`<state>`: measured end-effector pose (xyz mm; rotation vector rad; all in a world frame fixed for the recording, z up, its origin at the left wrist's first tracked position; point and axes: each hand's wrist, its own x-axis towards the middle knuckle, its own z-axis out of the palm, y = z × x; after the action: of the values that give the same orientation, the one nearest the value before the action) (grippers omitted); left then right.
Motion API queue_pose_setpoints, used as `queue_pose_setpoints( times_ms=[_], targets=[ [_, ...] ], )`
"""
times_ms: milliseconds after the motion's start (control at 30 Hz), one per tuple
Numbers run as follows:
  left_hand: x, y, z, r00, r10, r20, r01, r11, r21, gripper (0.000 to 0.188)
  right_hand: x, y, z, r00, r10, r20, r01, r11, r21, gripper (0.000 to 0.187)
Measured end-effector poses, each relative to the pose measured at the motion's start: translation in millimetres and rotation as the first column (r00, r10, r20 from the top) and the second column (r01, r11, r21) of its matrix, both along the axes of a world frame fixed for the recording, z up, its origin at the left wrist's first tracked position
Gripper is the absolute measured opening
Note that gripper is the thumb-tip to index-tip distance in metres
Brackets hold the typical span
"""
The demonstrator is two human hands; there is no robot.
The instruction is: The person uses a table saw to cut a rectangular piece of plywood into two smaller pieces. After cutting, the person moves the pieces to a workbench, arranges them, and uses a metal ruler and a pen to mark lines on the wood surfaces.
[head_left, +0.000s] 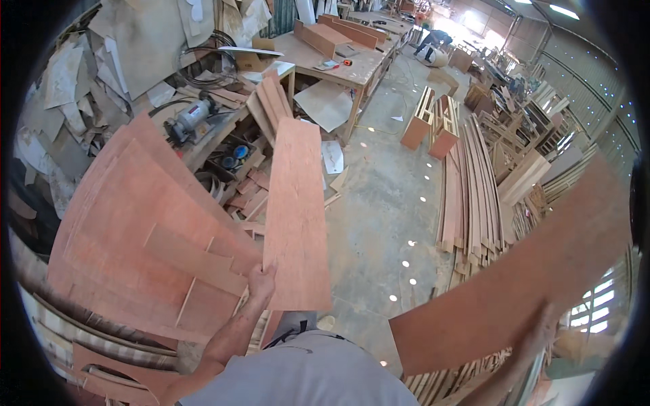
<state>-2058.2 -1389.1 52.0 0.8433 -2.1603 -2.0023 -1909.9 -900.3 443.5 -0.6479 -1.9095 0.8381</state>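
My left hand (pixel 262 281) is closed on the left edge of a long reddish plywood board (pixel 296 210), which stands upright in front of my body. On the right, a second, darker plywood board (pixel 494 291) slants upward from beside my waist to the far right. My right hand (pixel 539 326) grips its lower edge; the hand is blurred and its fingers are partly hidden. Large plywood sheets (pixel 135 210) lie stacked to the left of my left hand, with smaller plywood strips (pixel 193 260) on top.
A bench grinder (pixel 193 120) stands on a cluttered bench at the left. Behind it is a wooden worktable (pixel 311 57) with boards and tools. Two box-like wooden frames (pixel 443 128) and long timber strips (pixel 470 183) stand along the right. Far back, a person (pixel 433 44) bends over.
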Motion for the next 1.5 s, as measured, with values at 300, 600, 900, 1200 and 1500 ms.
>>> queue_pose_setpoints(
  times_ms=[300, 600, 900, 1200, 1500],
  targets=[
    [-258, 93, 23, 0.988, 0.096, -0.121, -0.080, 0.988, 0.131, 0.028, -297, 108, -178, 0.875, 0.328, 0.357, -0.332, 0.942, -0.052, 0.035],
    [-557, 204, 42, 0.995, 0.071, -0.066, -0.065, 0.994, 0.084, 0.028, -428, 104, -288, 0.377, -0.046, 0.925, -0.126, 0.987, 0.101, 0.040],
    [-843, 298, 16, 0.999, 0.027, -0.043, -0.025, 0.999, 0.044, 0.031, -722, 226, -355, 0.316, 0.125, 0.941, -0.129, 0.988, -0.088, 0.036],
    [-1084, 397, 39, 0.988, 0.148, -0.037, -0.146, 0.988, 0.043, 0.029, -1027, 376, -350, 0.419, 0.413, 0.808, -0.297, 0.904, -0.309, 0.033],
    [-1392, 436, 38, 0.979, 0.205, -0.003, -0.205, 0.979, -0.010, 0.034, -1338, 464, -398, 0.853, 0.428, 0.297, -0.423, 0.902, -0.084, 0.029]
  ],
)
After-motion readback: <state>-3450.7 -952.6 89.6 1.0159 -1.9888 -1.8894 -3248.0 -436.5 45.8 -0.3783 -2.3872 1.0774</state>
